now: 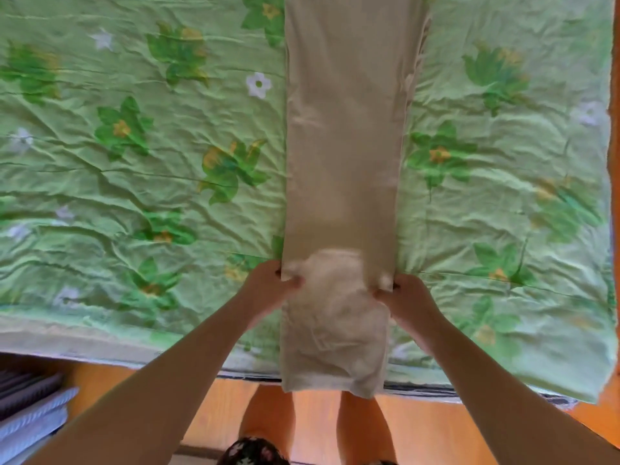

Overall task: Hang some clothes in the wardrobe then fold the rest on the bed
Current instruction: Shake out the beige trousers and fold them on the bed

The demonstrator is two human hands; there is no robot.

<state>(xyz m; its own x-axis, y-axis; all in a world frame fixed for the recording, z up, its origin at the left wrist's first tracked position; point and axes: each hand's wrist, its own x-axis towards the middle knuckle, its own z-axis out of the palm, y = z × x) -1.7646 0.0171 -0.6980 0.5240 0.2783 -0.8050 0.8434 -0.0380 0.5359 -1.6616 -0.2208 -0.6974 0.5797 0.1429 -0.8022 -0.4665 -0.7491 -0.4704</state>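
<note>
Folding step: beige trousers [342, 146] lie on the bed [134, 169] from 6 to 12 o'clock. Left hand [265, 292] and right hand [407, 305] clamp fingers on opposite edges; next, likely fold toward 12 o'clock.

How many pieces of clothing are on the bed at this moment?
1: a beige garment, stretched long down the middle of the green bedspread, its near end over the bed's edge. The left hand and right hand pinch its sides. Others may lie out of view.
</note>
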